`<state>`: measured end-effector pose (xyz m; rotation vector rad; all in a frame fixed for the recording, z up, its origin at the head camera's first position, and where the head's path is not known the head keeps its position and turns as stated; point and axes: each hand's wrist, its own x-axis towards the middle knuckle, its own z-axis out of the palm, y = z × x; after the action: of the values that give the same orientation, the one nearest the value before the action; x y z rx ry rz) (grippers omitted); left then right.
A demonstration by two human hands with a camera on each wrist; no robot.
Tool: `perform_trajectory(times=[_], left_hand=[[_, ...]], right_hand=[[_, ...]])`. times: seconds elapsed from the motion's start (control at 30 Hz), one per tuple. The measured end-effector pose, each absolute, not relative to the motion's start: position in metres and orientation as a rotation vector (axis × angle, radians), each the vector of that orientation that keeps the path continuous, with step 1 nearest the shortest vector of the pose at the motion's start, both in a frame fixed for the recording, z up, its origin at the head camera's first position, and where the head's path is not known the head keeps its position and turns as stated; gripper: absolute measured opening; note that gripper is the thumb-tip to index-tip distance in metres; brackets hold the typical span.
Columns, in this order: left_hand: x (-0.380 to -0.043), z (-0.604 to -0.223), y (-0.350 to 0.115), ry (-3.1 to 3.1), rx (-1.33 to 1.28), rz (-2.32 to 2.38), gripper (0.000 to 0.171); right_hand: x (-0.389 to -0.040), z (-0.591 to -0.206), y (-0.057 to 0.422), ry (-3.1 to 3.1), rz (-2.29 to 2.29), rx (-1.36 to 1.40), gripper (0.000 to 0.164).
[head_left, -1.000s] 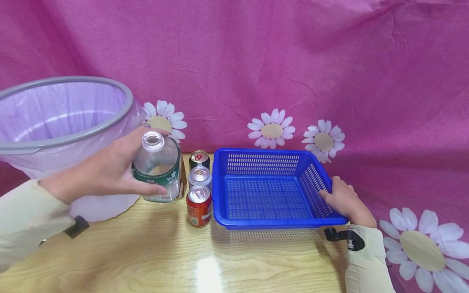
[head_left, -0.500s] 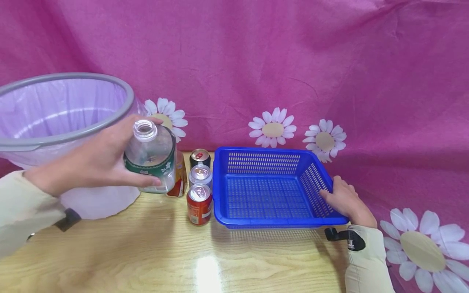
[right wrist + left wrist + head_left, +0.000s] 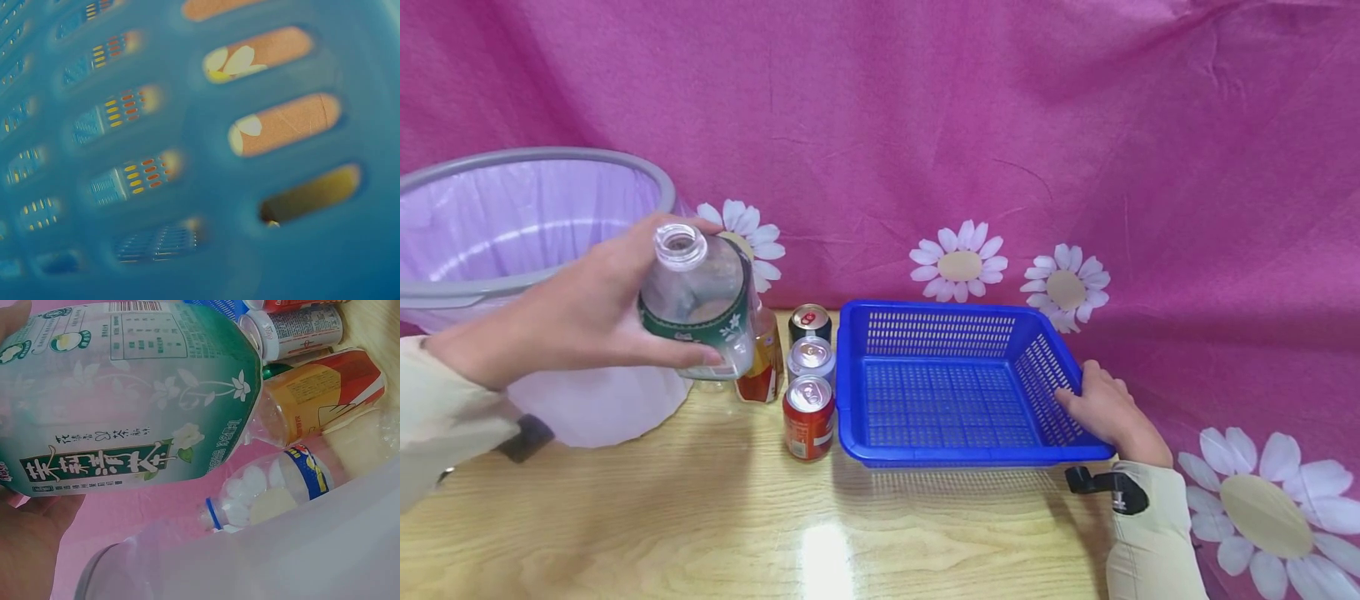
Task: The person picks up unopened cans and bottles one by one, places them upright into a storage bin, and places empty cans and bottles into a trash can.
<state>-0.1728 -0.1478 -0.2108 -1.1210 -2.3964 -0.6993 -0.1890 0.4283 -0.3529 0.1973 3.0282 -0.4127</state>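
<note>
My left hand (image 3: 591, 312) grips a large clear plastic bottle (image 3: 703, 279) with a green label, its thumb across the near side. The bottle has no cap and stands roughly upright in front of the bin. In the left wrist view its label (image 3: 137, 394), with white flowers, fills the upper left. My right hand (image 3: 1108, 412) holds the right rim of a blue plastic basket (image 3: 955, 457), thumb inside and fingers outside. The basket is empty. The right wrist view shows its slotted wall (image 3: 187, 150) close up, with the hand out of sight.
A bin (image 3: 557, 154) with a lilac liner stands at left. A red can (image 3: 808, 429), a silver can (image 3: 811, 358) and a black can (image 3: 809, 325) line the basket's left side. Beside them are an orange-labelled bottle (image 3: 765, 367) and a clear blue-labelled bottle (image 3: 306, 472).
My left hand has carried the green-labelled bottle left and slightly up, towards the bin, uncovering the orange-labelled bottle. The right hand and basket have stayed put.
</note>
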Motion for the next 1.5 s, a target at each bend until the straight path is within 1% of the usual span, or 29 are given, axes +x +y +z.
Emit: perform_trajectory(times=[0.27, 0.63, 0.8, 0.93, 1.5], left_hand=[[-0.172, -0.206, -0.15, -2.375, -1.118, -0.7, 0.115], [-0.171, -0.195, -0.153, -2.349, -1.139, -0.743, 0.112], [-0.17, -0.191, -0.155, -2.354, -1.111, -0.717, 0.114], [-0.17, -0.188, -0.155, -2.339, -1.102, -0.7, 0.116], [-0.169, -0.171, -0.163, -2.338, -0.989, -0.699, 0.116]], right_hand=[[-0.189, -0.353, 0.428, 3.024, -0.417, 0.2, 0.062], [-0.19, -0.353, 0.428, 3.053, -0.402, 0.18, 0.061], [-0.19, -0.353, 0.429, 3.053, -0.398, 0.176, 0.062], [-0.19, -0.353, 0.43, 3.037, -0.415, 0.182, 0.061], [-0.191, -0.354, 0.43, 3.043, -0.403, 0.183, 0.062]])
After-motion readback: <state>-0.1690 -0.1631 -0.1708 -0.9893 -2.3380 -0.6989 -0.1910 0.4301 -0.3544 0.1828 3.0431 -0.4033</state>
